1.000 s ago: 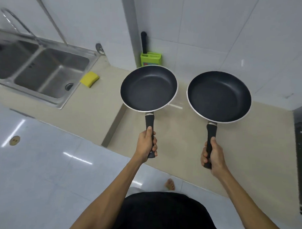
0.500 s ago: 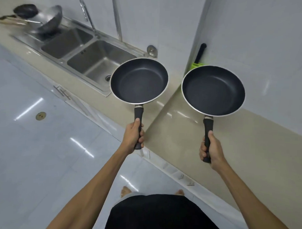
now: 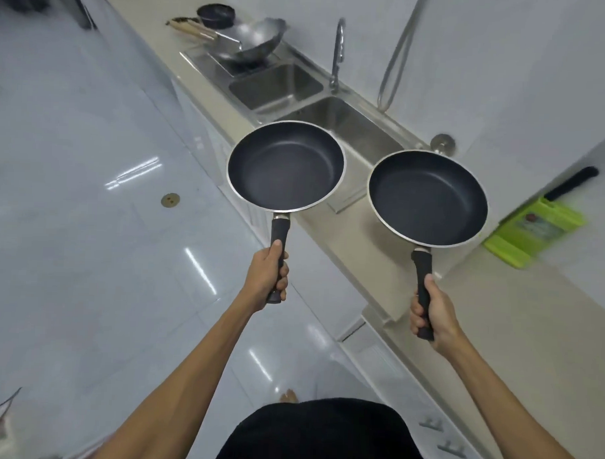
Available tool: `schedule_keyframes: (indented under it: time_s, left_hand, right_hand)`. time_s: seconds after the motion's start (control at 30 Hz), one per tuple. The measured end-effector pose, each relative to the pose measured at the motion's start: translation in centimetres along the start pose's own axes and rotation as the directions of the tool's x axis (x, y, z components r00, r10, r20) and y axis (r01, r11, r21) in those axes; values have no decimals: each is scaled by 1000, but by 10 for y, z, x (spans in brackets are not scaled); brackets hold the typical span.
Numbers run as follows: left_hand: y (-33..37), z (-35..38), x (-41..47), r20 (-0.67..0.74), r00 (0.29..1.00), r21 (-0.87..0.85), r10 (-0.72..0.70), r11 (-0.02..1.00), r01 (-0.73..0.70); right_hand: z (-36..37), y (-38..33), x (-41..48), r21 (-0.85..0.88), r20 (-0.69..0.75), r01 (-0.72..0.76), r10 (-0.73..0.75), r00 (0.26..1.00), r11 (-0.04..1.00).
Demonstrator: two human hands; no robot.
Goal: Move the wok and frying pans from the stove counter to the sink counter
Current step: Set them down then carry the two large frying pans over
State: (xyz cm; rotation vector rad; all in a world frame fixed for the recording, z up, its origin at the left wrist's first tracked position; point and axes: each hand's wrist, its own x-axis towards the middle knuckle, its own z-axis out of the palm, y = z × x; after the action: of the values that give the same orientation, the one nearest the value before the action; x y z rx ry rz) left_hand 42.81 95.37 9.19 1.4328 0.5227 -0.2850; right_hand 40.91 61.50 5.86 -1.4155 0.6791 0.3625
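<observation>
I hold two black non-stick frying pans level in the air by their black handles. My left hand [image 3: 268, 275] grips the left frying pan [image 3: 285, 165], which hangs over the counter's front edge beside the sink. My right hand [image 3: 432, 311] grips the right frying pan [image 3: 428, 198], which hovers over the beige counter [image 3: 372, 252] right of the sink. A steel wok [image 3: 253, 38] with a wooden handle rests on the sink's drainboard at the far end.
A double steel sink [image 3: 299, 92] with a tall faucet [image 3: 338, 52] lies ahead. A small dark pot [image 3: 216, 15] stands behind the wok. A green knife block [image 3: 534, 227] with a black-handled knife sits in the corner at right. Glossy white floor tiles [image 3: 88, 222] fill the left.
The view has swung left along the counter; the sink and wok now lie ahead, the knife block has slid right. Both pans stay gripped and level.
</observation>
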Motion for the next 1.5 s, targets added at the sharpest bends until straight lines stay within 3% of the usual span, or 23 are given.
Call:
schedule_keyframes:
  time_s: [0.33,1.03,1.5]
  left_hand:
    - [31,-99,100,-137,991,-66,3,998,-12]
    - [193,-276,350,-284,959,-121,-20,992,-16]
    - [319,-498,519,-276,961,-80,-24,997,2]
  right_hand:
    - [129,-50,100,-141,128,3,15,992,990]
    - [433,-242,289,-263,265,26,47,963,964]
    - [723,-300,375,-220,258,19,40,965,975]
